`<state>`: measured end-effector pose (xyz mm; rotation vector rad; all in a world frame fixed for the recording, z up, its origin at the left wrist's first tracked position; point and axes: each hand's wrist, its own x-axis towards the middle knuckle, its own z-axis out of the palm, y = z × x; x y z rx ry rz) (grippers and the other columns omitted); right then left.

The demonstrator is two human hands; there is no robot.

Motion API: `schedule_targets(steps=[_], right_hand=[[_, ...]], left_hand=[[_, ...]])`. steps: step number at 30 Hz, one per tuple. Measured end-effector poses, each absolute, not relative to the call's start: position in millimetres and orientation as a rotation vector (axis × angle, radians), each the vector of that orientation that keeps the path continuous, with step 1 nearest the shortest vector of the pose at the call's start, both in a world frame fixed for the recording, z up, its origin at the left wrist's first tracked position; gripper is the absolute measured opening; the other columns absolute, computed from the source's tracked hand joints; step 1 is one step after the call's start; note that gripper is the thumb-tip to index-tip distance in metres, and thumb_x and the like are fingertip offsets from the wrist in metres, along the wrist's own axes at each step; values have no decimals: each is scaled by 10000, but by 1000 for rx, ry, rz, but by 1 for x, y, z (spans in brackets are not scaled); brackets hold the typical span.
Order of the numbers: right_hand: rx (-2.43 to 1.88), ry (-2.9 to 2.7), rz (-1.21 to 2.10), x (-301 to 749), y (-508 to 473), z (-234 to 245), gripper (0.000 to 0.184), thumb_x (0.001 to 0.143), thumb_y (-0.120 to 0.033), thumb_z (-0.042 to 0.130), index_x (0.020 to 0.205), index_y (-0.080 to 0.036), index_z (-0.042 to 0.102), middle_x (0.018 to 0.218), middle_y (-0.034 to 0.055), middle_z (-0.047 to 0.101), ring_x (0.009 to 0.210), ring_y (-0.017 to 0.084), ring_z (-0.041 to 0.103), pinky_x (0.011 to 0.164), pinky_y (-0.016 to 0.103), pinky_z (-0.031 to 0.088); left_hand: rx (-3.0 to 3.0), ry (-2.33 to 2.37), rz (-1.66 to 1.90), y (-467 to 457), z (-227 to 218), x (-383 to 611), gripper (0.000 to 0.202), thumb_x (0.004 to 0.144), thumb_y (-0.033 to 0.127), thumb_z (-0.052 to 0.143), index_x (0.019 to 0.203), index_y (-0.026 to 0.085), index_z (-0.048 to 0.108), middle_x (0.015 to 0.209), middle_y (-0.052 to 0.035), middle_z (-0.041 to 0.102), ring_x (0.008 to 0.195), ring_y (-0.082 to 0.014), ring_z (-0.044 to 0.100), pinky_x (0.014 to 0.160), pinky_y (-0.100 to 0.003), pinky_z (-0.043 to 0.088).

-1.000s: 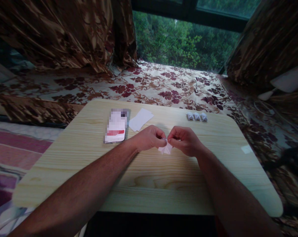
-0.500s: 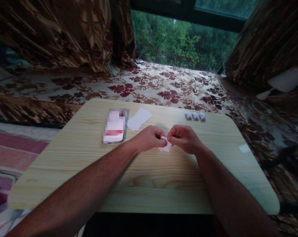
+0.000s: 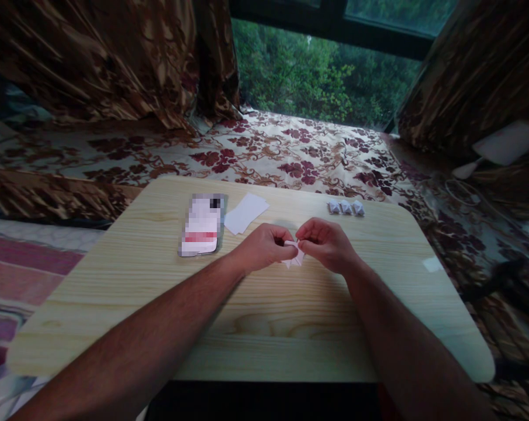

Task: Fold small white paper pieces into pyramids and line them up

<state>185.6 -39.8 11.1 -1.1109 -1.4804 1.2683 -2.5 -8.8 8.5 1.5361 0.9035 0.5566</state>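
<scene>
My left hand (image 3: 264, 247) and my right hand (image 3: 326, 244) meet over the middle of a light wooden table (image 3: 264, 316). Both pinch a small folded piece of white paper (image 3: 294, 256) between thumbs and fingertips, just above the tabletop. Most of that paper is hidden by the fingers. A flat stack of white paper slips (image 3: 245, 212) lies behind my left hand. Three small folded paper pieces (image 3: 345, 207) sit in a row at the far right of the table.
A phone (image 3: 201, 225) lies face up to the left of the paper slips. A floral cloth (image 3: 264, 152) covers the surface behind the table, with patterned curtains (image 3: 106, 58) and a window (image 3: 308, 70) beyond. A striped rug (image 3: 23, 269) is at the left.
My hands have stayed together on the folded paper, with the fingers shifting slightly and covering more of it. The view has drifted a little.
</scene>
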Motion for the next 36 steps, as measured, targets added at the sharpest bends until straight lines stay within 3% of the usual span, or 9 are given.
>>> schedule_targets(steps=[22, 36], right_hand=[[-1186, -1529, 1125, 181, -42, 10, 116, 708, -130, 646, 800, -194, 618, 655, -32, 630, 556, 100, 531, 501, 231, 370], [-1171, -1496, 1083, 181, -40, 9, 122, 711, -122, 648, 812, -189, 631, 700, -13, 641, 622, 124, 574, 564, 254, 420]], left_hand=[[1537, 930, 638, -10, 7, 1, 104, 672, 218, 669, 655, 115, 669, 549, 24, 577, 507, -67, 435, 496, -211, 284], [1571, 933, 642, -10, 4, 2, 114, 705, 241, 654, 671, 133, 645, 562, 20, 587, 513, -84, 491, 492, -209, 311]])
